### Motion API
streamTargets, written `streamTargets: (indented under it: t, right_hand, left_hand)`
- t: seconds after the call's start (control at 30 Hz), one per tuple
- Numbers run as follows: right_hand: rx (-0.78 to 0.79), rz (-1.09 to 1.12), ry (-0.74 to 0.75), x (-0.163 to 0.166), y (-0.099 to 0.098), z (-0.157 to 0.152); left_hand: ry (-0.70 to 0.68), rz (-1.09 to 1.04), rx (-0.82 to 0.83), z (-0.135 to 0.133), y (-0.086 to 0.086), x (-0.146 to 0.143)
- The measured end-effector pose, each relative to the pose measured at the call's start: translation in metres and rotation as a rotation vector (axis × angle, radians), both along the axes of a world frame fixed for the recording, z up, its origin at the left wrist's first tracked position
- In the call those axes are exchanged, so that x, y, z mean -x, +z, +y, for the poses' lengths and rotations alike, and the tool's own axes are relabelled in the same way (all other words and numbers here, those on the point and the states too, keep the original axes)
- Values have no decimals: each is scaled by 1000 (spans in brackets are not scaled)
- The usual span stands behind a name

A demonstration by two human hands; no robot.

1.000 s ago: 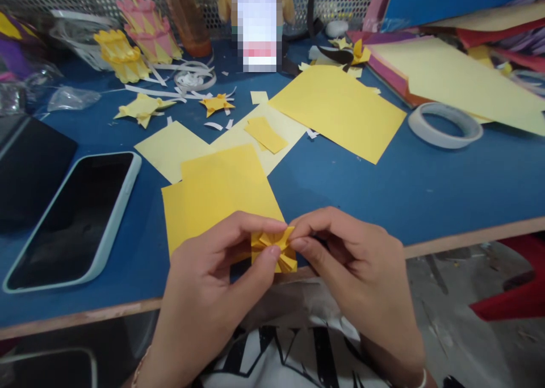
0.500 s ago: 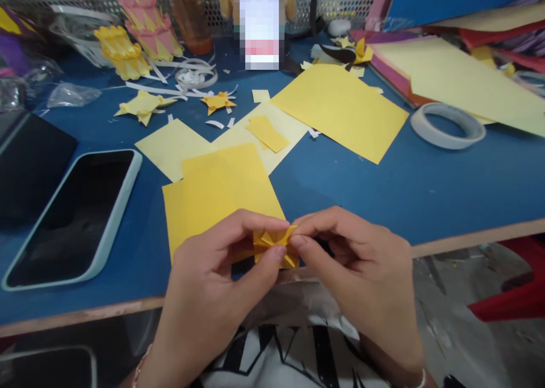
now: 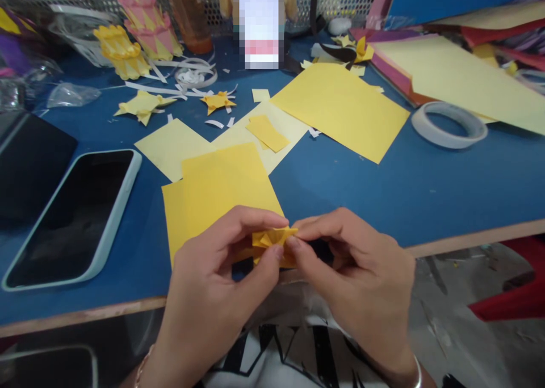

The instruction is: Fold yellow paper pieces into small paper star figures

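Note:
A small folded orange-yellow paper piece [image 3: 272,241] with pleated points sits between both hands at the near edge of the blue table [image 3: 426,189]. My left hand [image 3: 213,286] pinches its left side with thumb and forefinger. My right hand [image 3: 353,269] pinches its right side, fingers curled. Most of the piece is hidden by the fingers. Just behind the hands lie stacked yellow paper sheets [image 3: 217,189].
A phone [image 3: 72,218] lies screen up at the left beside a dark tablet [image 3: 25,167]. A tape roll [image 3: 449,125] sits at the right, a large yellow sheet [image 3: 340,107] in the middle. Folded paper lanterns [image 3: 136,36], paper stars [image 3: 142,105] and scraps fill the back.
My right thumb and forefinger have slid a little left over the folded piece, covering more of it. My left hand holds almost still.

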State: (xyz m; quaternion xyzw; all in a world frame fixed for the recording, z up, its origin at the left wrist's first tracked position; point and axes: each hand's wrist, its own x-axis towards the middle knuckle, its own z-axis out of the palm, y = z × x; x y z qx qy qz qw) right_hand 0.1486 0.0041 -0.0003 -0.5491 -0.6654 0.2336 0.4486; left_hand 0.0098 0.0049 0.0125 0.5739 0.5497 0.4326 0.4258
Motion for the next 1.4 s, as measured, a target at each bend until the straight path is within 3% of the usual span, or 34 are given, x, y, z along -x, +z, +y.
streamTargets:
  t: [0.3, 0.8, 0.93, 1.1, 1.2, 1.4]
  right_hand:
    - [204, 265, 187, -3, -2, 0]
    - [252, 321, 191, -4, 4, 6]
    - [234, 274, 181, -5, 5, 6]
    - [247, 200, 279, -5, 6, 9]
    - [231, 224, 238, -5, 5, 8]
    - [274, 290, 240, -7, 6, 7]
  left_hand:
    - [38, 40, -41, 0, -1, -1]
    - [-24, 15, -36, 0, -3, -2]
    - [-21, 74, -81, 1, -3, -1]
    - [-27, 132, -122, 0, -3, -1]
    - [-35, 174, -145, -1, -5, -1]
    - [47, 151, -148, -3, -5, -4]
